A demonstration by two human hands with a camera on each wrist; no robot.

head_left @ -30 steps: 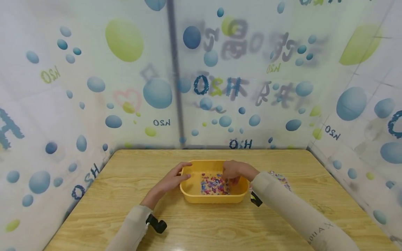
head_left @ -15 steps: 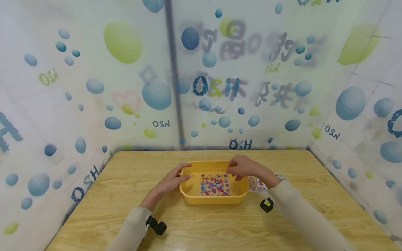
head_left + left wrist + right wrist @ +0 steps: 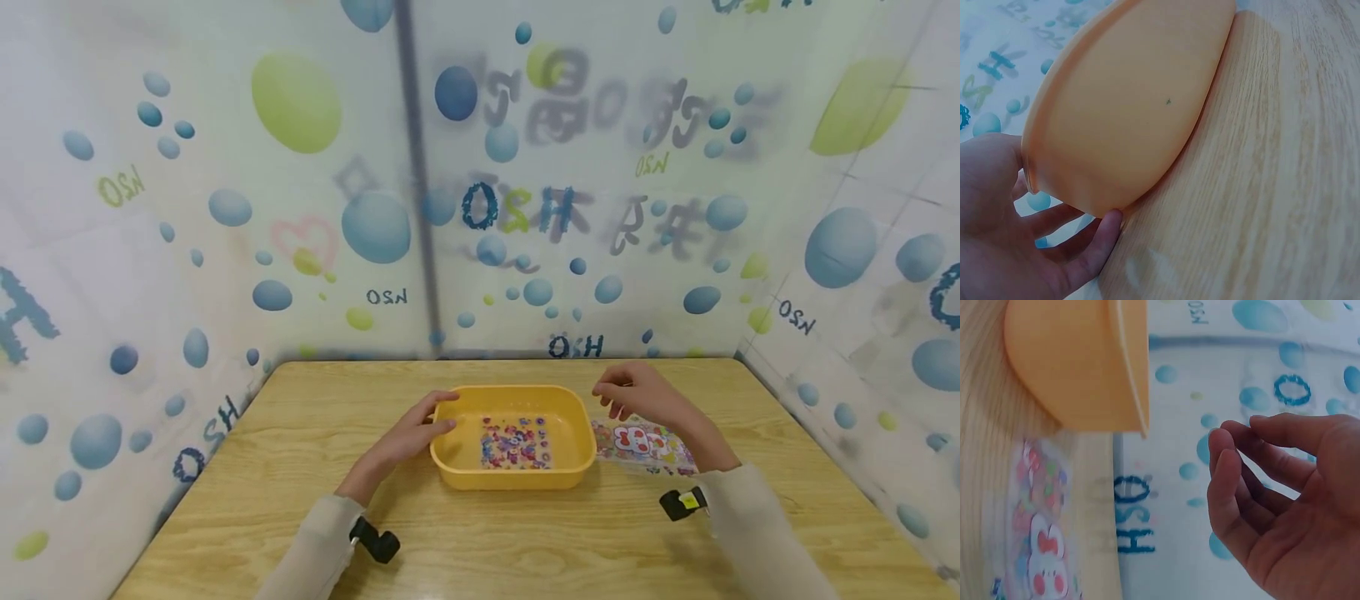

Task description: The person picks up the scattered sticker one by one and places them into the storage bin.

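Note:
A yellow plastic basin (image 3: pixel 512 478) stands on the wooden table. At its left end my left hand (image 3: pixel 411 427) grips the rim, thumb over the edge. In the left wrist view the fingers of that hand (image 3: pixel 1029 237) wrap round the basin's end wall (image 3: pixel 1116 112). On the basin floor lies a square patch of small colourful printed figures (image 3: pixel 514 444), like a sticker sheet. My right hand (image 3: pixel 651 398) hovers to the right of the basin, fingers loosely bent. The right wrist view shows nothing between the fingers of this hand (image 3: pixel 1291 500).
Right of the basin, a clear printed sheet or pouch with cartoon rabbits (image 3: pixel 647 443) lies flat below my right hand. The wooden table (image 3: pixel 480 542) runs back to a curtain (image 3: pixel 480 167) patterned with blue and green bubbles, which also hangs at both sides.
My right hand has lifted out of the basin and moved right, over the rabbit-printed sheet. The left hand and the basin have stayed in place.

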